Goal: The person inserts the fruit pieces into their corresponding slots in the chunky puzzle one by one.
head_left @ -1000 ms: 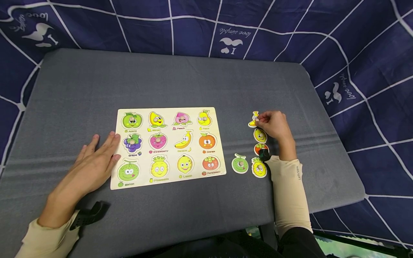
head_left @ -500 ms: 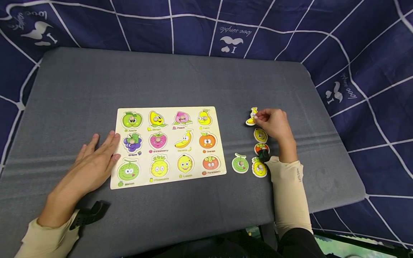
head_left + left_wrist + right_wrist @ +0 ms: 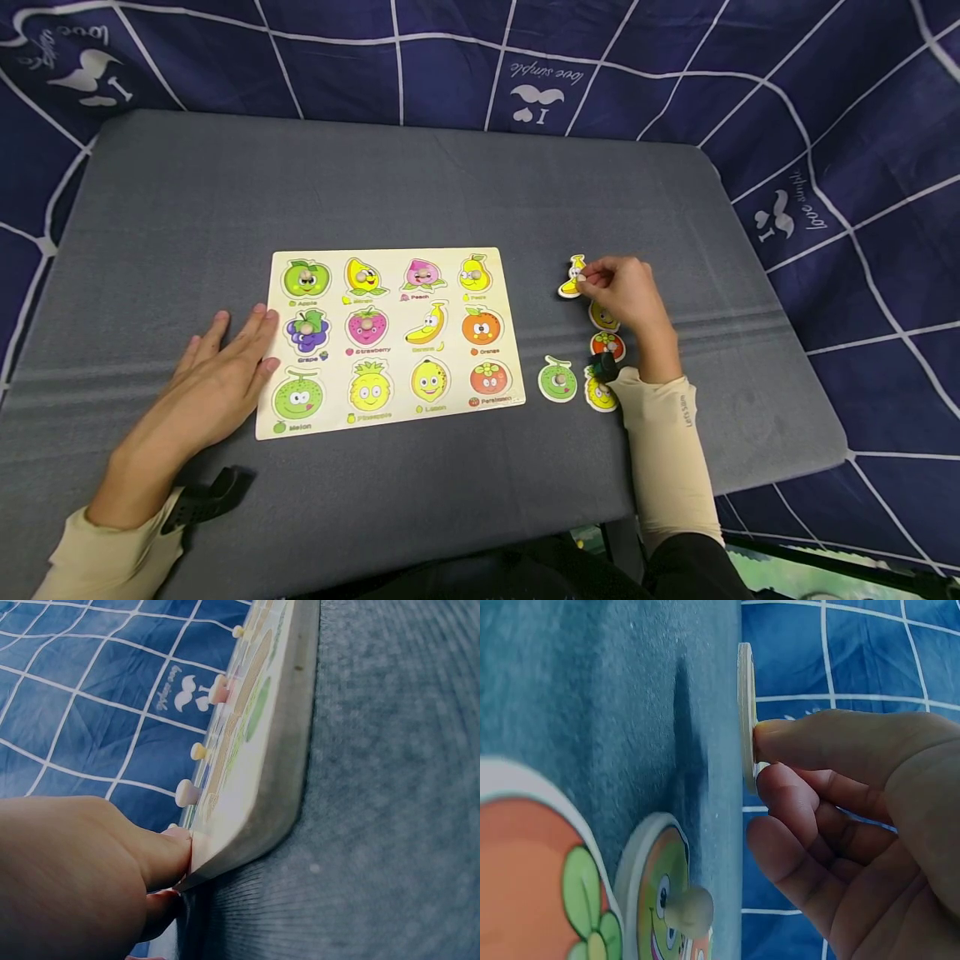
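In the head view my right hand (image 3: 628, 296) pinches the small knob of a banana puzzle piece (image 3: 571, 278) between thumb and forefinger. The right wrist view shows this banana piece (image 3: 746, 720) raised off the table, edge-on. My left hand (image 3: 198, 392) lies with fingers extended along the left edge of a cream fruit puzzle board (image 3: 394, 313), fingertips at its rim. Seen from the left wrist, the thumb (image 3: 161, 859) touches the board's corner. Knobbed pieces such as apple, mango, peach and pear fill the upper slots; the banana slot (image 3: 427, 324) shows only its printed picture.
Right of the board lie a melon piece (image 3: 558, 381), a lemon piece (image 3: 602, 317), a persimmon piece (image 3: 608, 344) and a pineapple piece (image 3: 600, 395), partly covered by the right arm and its wrist camera. A blue checked cloth (image 3: 442, 79) surrounds the grey table (image 3: 375, 183).
My right hand has drawn the banana piece leftward, away from the column of loose pieces and toward the board. The left hand and the board have kept their place.
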A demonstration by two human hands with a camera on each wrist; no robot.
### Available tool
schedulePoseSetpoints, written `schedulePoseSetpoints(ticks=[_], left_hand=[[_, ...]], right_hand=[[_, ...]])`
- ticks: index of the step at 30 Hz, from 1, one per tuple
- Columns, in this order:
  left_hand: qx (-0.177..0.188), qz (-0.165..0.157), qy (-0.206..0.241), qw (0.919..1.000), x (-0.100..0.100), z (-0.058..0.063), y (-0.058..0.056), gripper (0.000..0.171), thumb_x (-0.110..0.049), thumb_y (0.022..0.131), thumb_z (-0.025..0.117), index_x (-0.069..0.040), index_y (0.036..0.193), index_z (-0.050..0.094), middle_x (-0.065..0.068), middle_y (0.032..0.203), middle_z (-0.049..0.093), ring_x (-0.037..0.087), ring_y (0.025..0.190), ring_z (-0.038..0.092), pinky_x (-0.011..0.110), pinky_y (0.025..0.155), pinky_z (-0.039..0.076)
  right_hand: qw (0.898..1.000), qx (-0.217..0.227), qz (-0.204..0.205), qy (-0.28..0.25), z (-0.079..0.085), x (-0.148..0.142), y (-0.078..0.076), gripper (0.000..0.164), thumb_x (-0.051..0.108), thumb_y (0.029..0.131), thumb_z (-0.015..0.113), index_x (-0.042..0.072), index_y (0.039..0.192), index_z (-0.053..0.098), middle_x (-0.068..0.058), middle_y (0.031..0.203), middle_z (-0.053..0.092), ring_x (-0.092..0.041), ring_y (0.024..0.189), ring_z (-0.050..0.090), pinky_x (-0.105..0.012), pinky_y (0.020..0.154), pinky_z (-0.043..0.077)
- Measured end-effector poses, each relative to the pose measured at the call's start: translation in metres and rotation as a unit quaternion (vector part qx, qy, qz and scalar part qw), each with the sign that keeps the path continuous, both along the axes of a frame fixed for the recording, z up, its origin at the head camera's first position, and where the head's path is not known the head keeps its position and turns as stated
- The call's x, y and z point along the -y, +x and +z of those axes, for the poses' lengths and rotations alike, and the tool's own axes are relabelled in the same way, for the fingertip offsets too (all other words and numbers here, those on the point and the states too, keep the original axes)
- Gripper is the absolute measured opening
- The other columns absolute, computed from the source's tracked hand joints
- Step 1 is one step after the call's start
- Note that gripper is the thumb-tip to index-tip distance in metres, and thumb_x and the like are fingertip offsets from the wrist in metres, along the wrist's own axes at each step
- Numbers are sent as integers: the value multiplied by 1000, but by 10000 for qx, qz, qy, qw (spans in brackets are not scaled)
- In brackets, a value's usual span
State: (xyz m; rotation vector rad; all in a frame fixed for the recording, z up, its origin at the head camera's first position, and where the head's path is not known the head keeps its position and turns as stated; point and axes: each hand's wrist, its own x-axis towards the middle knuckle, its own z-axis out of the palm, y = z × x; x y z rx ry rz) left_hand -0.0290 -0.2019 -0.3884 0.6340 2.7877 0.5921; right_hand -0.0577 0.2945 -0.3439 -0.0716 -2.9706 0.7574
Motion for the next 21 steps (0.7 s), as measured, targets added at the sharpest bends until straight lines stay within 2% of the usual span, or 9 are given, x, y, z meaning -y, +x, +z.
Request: schedulePoseSetpoints(ticks=[21], left_hand=[[-11,-16,26,10000,0,-1,0,56,-24,100,33,-10,147,7,14,151,5,44,133,-11,61,101,-8]], right_hand=[[9999,107,128,-44,-5,19,4,13,19,79,68,6,81,70,-2,68,64,-11,60,58,-21,55,43]])
